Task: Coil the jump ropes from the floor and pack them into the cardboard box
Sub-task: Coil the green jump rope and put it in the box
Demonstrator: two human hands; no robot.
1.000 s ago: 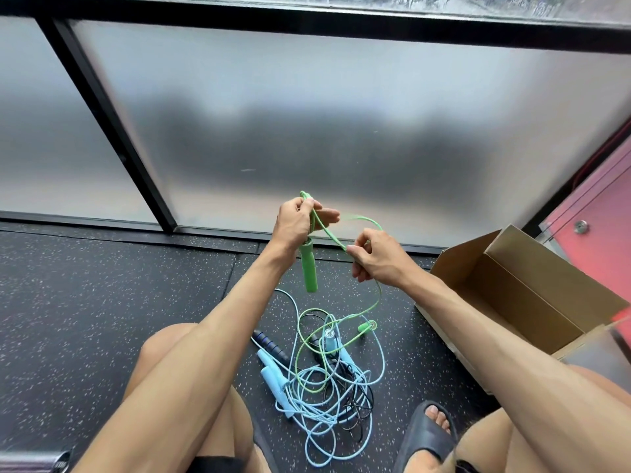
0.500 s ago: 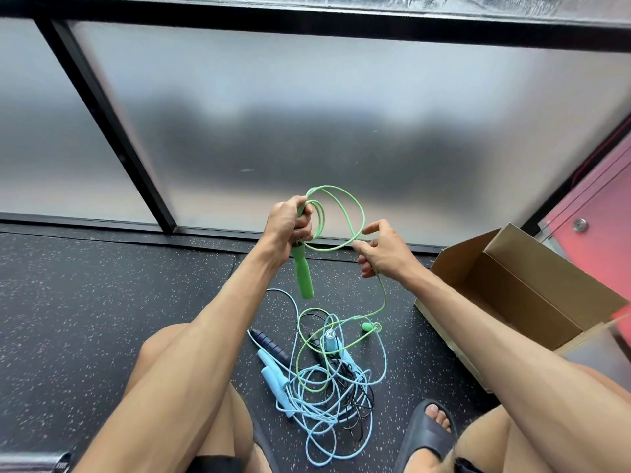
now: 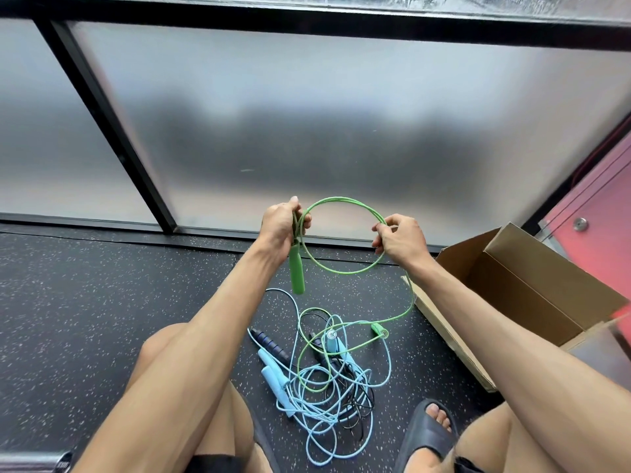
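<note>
My left hand grips the top of a green jump rope handle together with a coil of its cord. My right hand pinches the green cord, holding a wide loop stretched between both hands. From my right hand the cord hangs down to the second green handle on the floor. Light blue handles, a dark blue-black handle and tangled blue and black cords lie on the floor between my legs. An open cardboard box lies tipped on its side to the right.
A frosted glass wall with a black frame runs across in front. The floor is black speckled rubber. My right foot in a dark slide sandal rests by the rope pile. A red door stands at the far right.
My right hand has moved to the right and slightly up, pulling the green loop wider. My left hand still grips the handle and coils. The floor end of the green rope has shifted right.
</note>
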